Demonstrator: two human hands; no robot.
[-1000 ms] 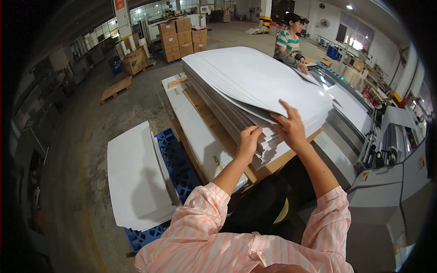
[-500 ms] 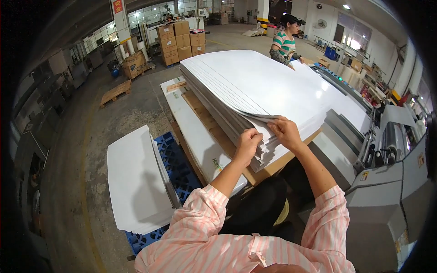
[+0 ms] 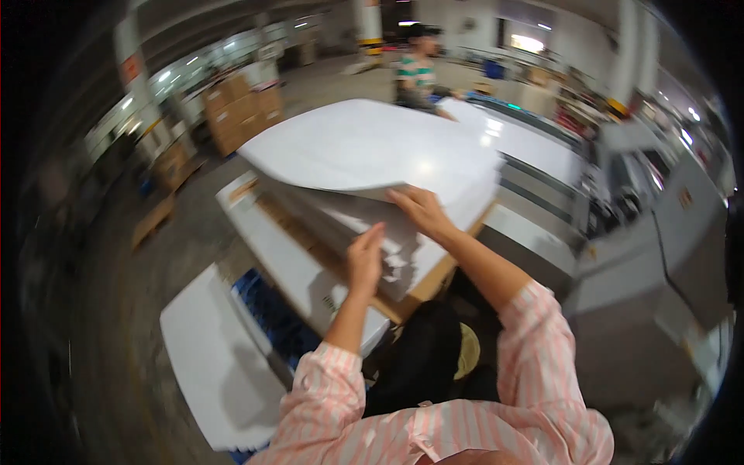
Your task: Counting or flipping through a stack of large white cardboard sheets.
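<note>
Evidently the right hand (image 3: pixel 422 211) is doing most of the holding: its grip is closing, thumb against fingers, on the near left edge of a raised white sheet (image 3: pixel 349 147), though the blur is hiding whether one sheet or several are being pinched. The left hand (image 3: pixel 366 260) is hovering just to the left, fingertips pointing up near the sheet's underside; I am not able to tell whether its grip is touching paper.

The raised sheet is lying over the large stack (image 3: pixel 397 265), its left side bowing upward and leaving a dark gap below. Handling it well is probably depending on a light, even pinch and a broad curve, since a tight bend would be risking a crease, and the ragged near edges seem to be asking for careful squaring.

Beneath, a brown wooden base (image 3: pixel 428 293) is supporting the stack, and a long white slab (image 3: pixel 271 244) is running along its left. Nearer left, a lower pile of sheets (image 3: pixel 213 364) is resting on a blue pallet (image 3: pixel 267 310). A grey machine (image 3: pixel 632 310) is filling the right, a co-worker (image 3: pixel 418 74) is standing at the far side, and brown cartons (image 3: pixel 240 116) are sitting far left on the concrete floor (image 3: pixel 194 244).
</note>
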